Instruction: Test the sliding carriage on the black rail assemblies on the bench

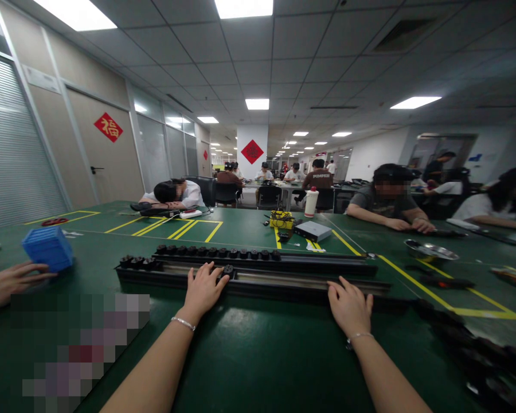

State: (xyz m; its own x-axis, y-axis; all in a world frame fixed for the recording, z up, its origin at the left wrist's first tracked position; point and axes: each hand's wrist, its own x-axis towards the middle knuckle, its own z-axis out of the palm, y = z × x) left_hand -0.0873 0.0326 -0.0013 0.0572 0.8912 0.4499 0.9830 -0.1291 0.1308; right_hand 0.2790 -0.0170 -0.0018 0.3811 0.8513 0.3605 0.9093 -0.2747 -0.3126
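My left hand (204,289) rests on the near black rail (155,277), its fingers around a small black round part (228,270) in the channel. Farther right along the same rail lies my right hand (349,304), fingers spread over the edge and holding nothing. Several black round parts (137,262) sit at the rail's left end. Just behind, a second black rail (318,263) carries a row of similar parts (212,252) on its left half.
Another person's hand (17,284) touches a blue bin (48,248) at left. Dark linked parts (477,350) lie at right, near a metal bowl (430,250). Behind stand a grey box (313,230) and a bottle (311,202). People sit across the green table (258,355).
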